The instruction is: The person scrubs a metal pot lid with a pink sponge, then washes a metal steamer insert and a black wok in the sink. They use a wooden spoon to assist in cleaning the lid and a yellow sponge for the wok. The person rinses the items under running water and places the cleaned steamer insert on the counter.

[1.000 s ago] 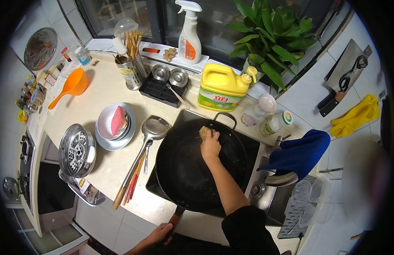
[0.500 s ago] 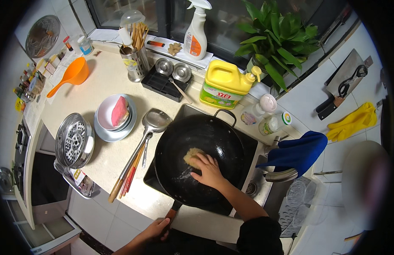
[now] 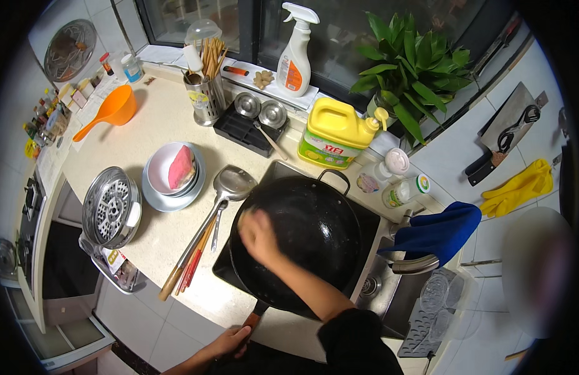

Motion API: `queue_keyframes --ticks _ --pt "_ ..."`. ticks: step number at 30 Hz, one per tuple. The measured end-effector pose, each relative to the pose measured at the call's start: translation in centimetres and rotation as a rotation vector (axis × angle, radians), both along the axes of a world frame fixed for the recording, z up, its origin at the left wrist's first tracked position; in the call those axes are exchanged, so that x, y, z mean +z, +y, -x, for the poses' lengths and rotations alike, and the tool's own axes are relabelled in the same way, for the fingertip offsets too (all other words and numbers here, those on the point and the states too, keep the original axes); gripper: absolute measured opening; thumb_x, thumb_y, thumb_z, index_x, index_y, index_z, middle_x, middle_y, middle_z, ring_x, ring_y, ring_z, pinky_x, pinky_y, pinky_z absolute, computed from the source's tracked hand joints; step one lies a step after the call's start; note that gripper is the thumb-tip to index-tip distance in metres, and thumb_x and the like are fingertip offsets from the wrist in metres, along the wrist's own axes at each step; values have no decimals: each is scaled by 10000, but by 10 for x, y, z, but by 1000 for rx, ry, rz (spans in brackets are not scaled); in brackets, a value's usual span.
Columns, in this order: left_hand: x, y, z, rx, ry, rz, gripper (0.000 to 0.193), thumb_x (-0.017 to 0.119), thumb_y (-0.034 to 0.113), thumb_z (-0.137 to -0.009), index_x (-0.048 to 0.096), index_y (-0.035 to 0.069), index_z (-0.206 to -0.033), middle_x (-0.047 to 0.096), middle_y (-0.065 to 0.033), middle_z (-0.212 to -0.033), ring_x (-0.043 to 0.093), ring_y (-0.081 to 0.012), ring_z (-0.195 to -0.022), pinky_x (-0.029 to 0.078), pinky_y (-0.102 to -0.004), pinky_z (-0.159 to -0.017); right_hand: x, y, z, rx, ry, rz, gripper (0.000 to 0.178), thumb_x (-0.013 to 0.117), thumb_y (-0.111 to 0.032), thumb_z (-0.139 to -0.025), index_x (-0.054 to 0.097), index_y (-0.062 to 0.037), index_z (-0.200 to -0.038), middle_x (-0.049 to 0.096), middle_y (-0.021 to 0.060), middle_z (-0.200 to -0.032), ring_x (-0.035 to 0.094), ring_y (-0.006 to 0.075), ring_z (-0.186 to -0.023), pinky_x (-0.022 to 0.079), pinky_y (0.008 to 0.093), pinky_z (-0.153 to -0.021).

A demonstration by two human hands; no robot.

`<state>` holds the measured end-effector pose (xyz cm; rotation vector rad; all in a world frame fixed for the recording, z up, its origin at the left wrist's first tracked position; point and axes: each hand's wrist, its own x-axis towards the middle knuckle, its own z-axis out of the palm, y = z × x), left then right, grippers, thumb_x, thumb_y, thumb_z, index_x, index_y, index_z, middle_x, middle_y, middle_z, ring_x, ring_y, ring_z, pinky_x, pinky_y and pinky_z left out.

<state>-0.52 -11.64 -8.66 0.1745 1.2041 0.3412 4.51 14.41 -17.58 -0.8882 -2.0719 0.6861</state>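
Note:
A large black wok [image 3: 314, 250] lies over the sink, its small loop handle at the far side. My left hand [image 3: 230, 342] is closed around the wok's brown wooden handle [image 3: 253, 317] near the lower edge. Inside the wok, my right hand [image 3: 259, 237] presses against the left part of the inner wall, blurred by motion. Its fingers are closed over a tan scrubbing pad, which is almost wholly hidden beneath them.
Left of the wok lie a spatula [image 3: 234, 182], a spoon and chopsticks. Beyond them are stacked bowls with a pink sponge [image 3: 181, 167] and a steel steamer [image 3: 111, 209]. A yellow detergent jug [image 3: 332, 134] stands behind. A blue cloth [image 3: 443, 231] hangs over the faucet at right.
My right hand has swept from the wok's middle to its left wall, carrying the pad. My left hand keeps its hold on the handle. The whole view has shifted slightly.

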Motion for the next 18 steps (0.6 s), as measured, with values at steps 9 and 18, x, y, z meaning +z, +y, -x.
queue_keyframes --ticks 9,18 --pt "24 12 -7 -29 52 -27 467 356 445 -955 483 18 -817 466 -65 -548 426 -147 -416 338 -255 -398 7 69 -26 -393 -406 160 295 580 -151 -810 463 -94 -1074 495 167 -972 560 383 -831 500 456 -656" --pt "7 0 -6 -61 41 -77 459 336 426 -963 477 19 -805 480 -68 -555 442 -148 -429 353 -264 -413 4 42 -17 64 -384 -142 244 653 -131 -714 580 -126 -947 497 84 -954 555 295 -853 502 428 -639"
